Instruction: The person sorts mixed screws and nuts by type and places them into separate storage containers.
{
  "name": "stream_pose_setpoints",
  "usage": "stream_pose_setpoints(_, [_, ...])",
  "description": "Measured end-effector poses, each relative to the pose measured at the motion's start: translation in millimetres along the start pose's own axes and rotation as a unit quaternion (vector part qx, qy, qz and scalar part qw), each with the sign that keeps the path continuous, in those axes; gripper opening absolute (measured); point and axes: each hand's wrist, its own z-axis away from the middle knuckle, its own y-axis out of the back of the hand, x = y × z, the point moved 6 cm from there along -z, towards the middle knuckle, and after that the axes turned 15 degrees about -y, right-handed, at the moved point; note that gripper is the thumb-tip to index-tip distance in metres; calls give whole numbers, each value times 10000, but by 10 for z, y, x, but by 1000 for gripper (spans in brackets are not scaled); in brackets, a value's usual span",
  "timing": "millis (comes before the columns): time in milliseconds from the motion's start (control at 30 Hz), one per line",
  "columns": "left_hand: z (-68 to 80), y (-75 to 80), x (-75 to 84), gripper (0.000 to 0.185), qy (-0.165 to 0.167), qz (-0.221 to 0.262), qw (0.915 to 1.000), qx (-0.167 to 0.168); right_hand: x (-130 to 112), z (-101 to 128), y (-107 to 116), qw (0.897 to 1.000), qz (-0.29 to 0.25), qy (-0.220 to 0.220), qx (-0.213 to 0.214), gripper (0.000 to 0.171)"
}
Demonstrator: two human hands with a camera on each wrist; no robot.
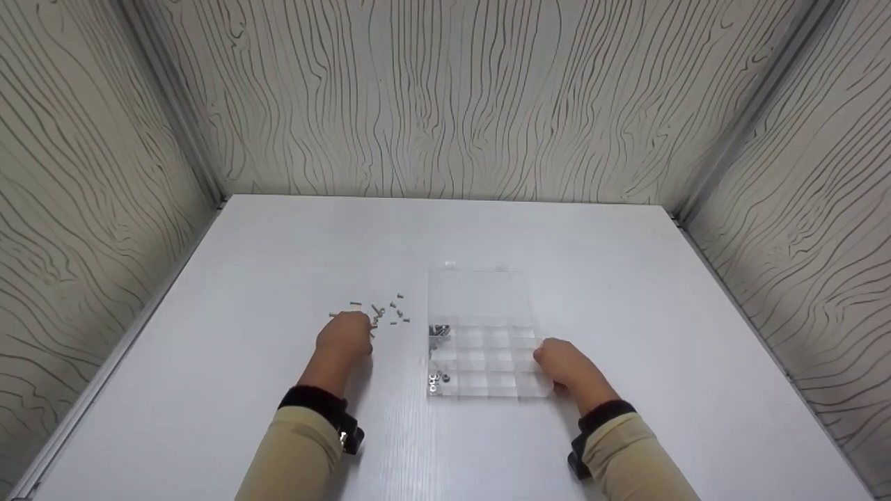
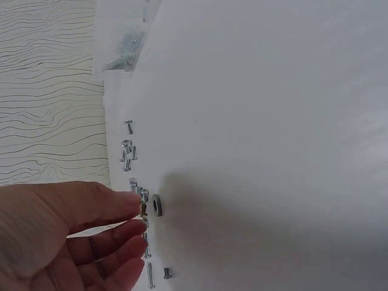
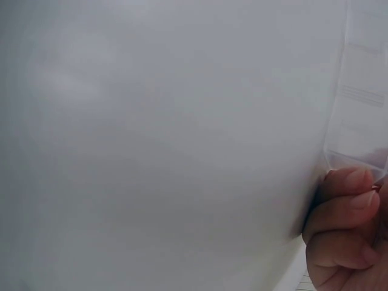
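A: From the head view, our left hand (image 1: 344, 336) has its fingers bent down into the scattered screws (image 1: 384, 312) on the white table (image 1: 278, 250); our right hand (image 1: 567, 367) curls on the right edge of the clear compartment box (image 1: 484, 348), just right of the screws.

B: At the left wrist, our fingertips (image 2: 134, 203) pinch a small screw (image 2: 143, 205) beside a washer (image 2: 157, 205), palm side-on.

A: At the right wrist, our curled fingers (image 3: 345, 206) grip the box's corner (image 3: 357, 151).
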Motion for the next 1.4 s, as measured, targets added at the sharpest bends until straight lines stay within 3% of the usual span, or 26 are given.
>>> stream_pose_setpoints(267, [-1,-70,-51,8,10,-81,9999,142,-10,-5,1,10000,60,50,37,23])
stream_pose_setpoints(400, [-8,-85,-68,12,75,32,9996,260,-15,-7,4,9999,87,65,44,24])
stream_pose_setpoints(700, [9,-124,-75,29,188,106,9996,199,-1,-28,-13,10000,-7,81,-41,23])
stream_pose_setpoints(967, [-2,-112,-80,23,279,218,9989,295,0,-25,-8,9999,22,102,-33,23])
stream_pose_setpoints(1133, [-10,-56,23,18,-28,-100,9995,302,-2,-30,-6,9999,78,113,-5,23])
stream_pose_setpoints(1400, [23,27,428,2,-823,-65,9954,490,-4,-36,-6,9998,49,179,26,22])
